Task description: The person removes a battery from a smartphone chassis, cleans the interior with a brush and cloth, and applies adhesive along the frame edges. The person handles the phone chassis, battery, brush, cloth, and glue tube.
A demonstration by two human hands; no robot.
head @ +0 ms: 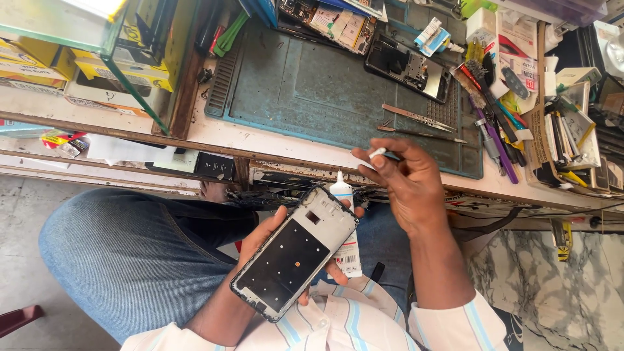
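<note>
The left hand (273, 244) is wrapped under a phone frame (296, 253), a bare chassis with a dark centre panel and a pale rim, held face-up over the lap, just near of the bench (273, 140) edge. The same hand also pins a small white glue bottle (346, 227) behind the frame, nozzle pointing up toward the bench. The right hand (406, 185) hangs just right of that nozzle, fingertips pinched on a small white cap (377, 153) (it looks like the bottle's, though that is a judgement).

Risks from here: the bottle appears uncapped and is only trapped between fingers and frame, so a squeeze of the left grip could push glue out onto the frame's back or the fingers. The nozzle sits close to the frame's top edge, so a drip would likely land there. One hand carrying two things is shaky; if the grip shifts, the frame could slide off toward the jeans-clad knee (136, 253) or the floor. The tiny cap could slip from the pinch and vanish below.

Farther off, tweezers (416, 118) lie on the blue-green work mat (312, 84), with another opened phone (406, 65) beyond, well apart from both hands.
</note>
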